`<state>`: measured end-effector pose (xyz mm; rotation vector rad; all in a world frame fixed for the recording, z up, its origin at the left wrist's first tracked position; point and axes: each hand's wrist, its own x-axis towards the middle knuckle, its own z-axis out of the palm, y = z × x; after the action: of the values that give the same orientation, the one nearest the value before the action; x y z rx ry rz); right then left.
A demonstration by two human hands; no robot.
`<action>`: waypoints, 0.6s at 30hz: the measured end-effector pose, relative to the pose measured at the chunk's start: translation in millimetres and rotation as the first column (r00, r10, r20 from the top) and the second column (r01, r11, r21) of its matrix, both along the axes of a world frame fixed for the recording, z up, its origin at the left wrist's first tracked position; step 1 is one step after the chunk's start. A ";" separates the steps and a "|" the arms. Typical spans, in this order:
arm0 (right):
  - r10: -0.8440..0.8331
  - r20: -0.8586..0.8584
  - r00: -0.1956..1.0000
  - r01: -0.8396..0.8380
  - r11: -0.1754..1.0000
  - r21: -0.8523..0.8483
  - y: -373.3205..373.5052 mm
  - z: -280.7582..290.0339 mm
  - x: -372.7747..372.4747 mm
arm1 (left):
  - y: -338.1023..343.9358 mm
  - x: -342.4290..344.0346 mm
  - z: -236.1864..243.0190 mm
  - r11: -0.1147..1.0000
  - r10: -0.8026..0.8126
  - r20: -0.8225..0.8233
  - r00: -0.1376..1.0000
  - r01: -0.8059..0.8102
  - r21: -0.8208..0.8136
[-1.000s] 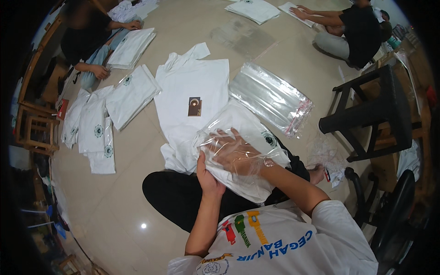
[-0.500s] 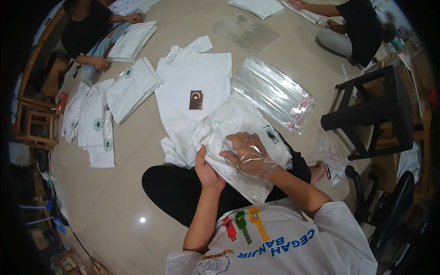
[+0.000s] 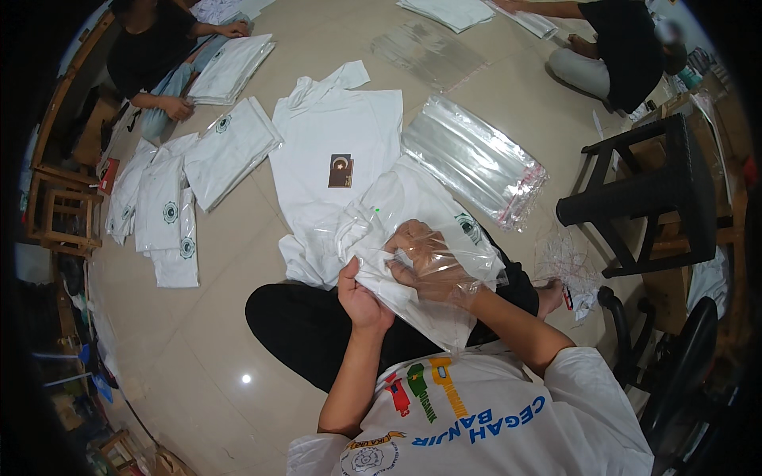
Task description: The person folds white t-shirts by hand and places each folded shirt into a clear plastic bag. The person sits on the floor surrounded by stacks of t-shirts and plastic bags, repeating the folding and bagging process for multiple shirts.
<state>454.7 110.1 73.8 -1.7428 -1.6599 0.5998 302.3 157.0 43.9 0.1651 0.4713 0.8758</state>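
Note:
On my lap lies a folded white shirt (image 3: 421, 190) with a green round emblem, partly inside a clear plastic bag (image 3: 448, 321). My left hand (image 3: 363, 303) is closed on the shirt and bag at the near left edge, thumb on top. Inside the clear film, my right hand (image 3: 425, 254) has its fingers curled against bunched white cloth at the bag's mouth. Its fingertips are partly hidden by cloth and shiny plastic. Beyond my hands, another white shirt (image 3: 317, 151) is spread on the floor with a dark brown card (image 3: 340, 171) on it.
A stack of clear bags (image 3: 468, 159) lies to the right, near a black stool (image 3: 635, 198). Bagged white shirts (image 3: 163, 206) lie at the left. Two people sit across the floor, one by a stack of bagged shirts (image 3: 230, 70), the other handling a bag (image 3: 528, 20).
My right hand has curled its fingers more and drawn up slightly inside the plastic. The white cloth by my left thumb is more bunched. My left hand has barely moved.

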 end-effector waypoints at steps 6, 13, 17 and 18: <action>0.008 -0.332 0.943 -0.078 0.977 -0.197 4.3 9.7 8.4 | -0.5 -2.0 -5.6 0.999 -0.033 -0.051 0.998 0.033 0.006; -0.024 0.048 0.999 0.034 0.976 -0.215 6.3 17.6 16.8 | 1.5 1.2 3.5 1.000 -0.026 -0.098 0.995 0.024 -0.020; 0.029 0.246 0.969 -0.057 0.993 0.107 7.9 21.5 18.0 | 3.6 0.4 5.9 0.998 -0.008 -0.071 0.997 0.004 -0.058; 0.016 0.161 0.987 -0.010 0.999 -0.042 -1.1 20.9 14.3 | 4.4 1.1 5.8 0.999 -0.011 -0.082 0.997 0.007 -0.051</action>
<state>469.0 109.0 94.7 -1.8533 -1.7812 0.5132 303.3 161.4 49.7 0.1571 0.5689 0.8493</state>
